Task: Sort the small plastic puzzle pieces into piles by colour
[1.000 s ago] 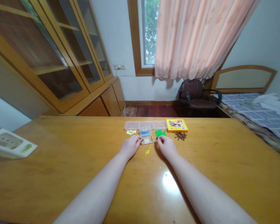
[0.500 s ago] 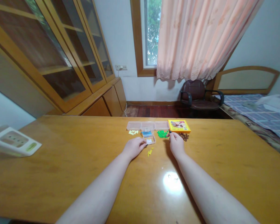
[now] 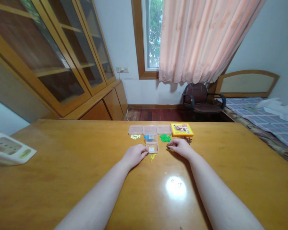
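My left hand (image 3: pixel 135 155) has its fingers closed at the left edge of a small clear plastic box (image 3: pixel 157 149), which has a white label and a few yellow bits in it. Yellow pieces (image 3: pixel 153 157) lie loose just in front of that box. My right hand (image 3: pixel 181 148) is low over the table, thumb and fingers pinched together; anything between them is too small to make out. Beside its fingertips lies a pile of green pieces (image 3: pixel 165 138). Brown pieces (image 3: pixel 188 140) are partly hidden behind this hand. Blue pieces (image 3: pixel 148 138) show in another clear box behind the labelled one.
Clear trays (image 3: pixel 135 129) stand in a row at the table's far side, with a yellow box (image 3: pixel 182 129) at their right end. Pale cream pieces (image 3: pixel 135 137) lie in front. A white container (image 3: pixel 11 148) stands at the left; a chair (image 3: pixel 198 98) is beyond the table.
My right hand has come down leftward and nearer, from beside the yellow box to in front of the green pieces. The labelled clear box has shifted slightly toward me with my left hand.
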`<state>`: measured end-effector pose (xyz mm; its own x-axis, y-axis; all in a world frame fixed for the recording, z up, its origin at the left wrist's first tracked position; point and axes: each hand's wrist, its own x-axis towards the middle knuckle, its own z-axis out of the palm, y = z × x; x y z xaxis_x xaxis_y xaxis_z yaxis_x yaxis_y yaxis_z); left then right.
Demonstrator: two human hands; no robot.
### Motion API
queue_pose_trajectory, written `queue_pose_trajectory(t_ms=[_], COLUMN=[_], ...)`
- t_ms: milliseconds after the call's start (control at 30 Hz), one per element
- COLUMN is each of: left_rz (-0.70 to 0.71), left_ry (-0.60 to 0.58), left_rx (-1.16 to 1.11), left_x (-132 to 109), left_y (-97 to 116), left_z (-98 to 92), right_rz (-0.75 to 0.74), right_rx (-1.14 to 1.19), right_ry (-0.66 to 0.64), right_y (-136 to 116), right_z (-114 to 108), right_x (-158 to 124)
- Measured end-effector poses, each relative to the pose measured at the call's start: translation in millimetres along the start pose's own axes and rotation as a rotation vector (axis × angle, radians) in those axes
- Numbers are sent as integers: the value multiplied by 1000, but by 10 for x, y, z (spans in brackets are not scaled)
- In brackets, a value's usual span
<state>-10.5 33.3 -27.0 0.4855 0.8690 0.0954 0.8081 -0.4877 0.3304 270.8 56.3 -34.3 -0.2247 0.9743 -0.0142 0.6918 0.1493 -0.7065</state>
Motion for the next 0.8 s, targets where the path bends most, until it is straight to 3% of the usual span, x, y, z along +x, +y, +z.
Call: queue_pose_trajectory(t_ms=[133,533,733,800], left_rz=[-4,-20,-6,1], left_ry=[-3,9,4,6], left_rx=[6,-47,-62,-62], left_x=[8,10,33,36], left_y=[40,43,58,63], left_z=[4,-6,18,22], right_rz=[-23,-102,-219,-269], right_rx=[-27,-337,-226,-192], right_ry=[-51,2,124,100], right_y=[-7,-162,-307,-351], right_z=[-1,47,260,335], right_x=[-5,-27,-59,-79])
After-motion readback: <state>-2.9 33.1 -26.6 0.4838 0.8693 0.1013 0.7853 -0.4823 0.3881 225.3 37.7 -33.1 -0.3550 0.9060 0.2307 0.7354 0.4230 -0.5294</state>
